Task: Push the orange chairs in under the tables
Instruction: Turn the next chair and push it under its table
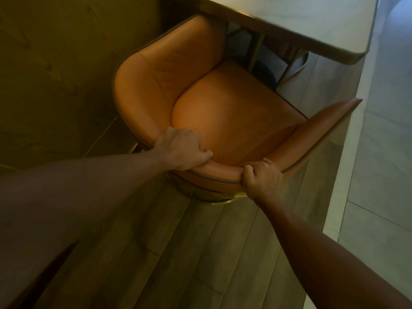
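An orange leather chair (223, 112) with a curved wraparound back stands in the middle of the view, its seat facing a table (312, 25) with a pale top and dark wood edge at the upper right. The far arm of the chair reaches just under the table edge; most of the seat is outside it. My left hand (182, 150) grips the top rim of the backrest on the left. My right hand (262, 177) is closed around the same rim a little to the right. The chair's legs are mostly hidden; a brass-coloured base shows below the back.
A wood-panelled wall (55, 74) runs close along the chair's left side. Thin metal table legs (256, 52) stand under the table beyond the seat. Grey plank flooring (178, 253) lies under me, and pale tile floor (383, 152) extends on the right.
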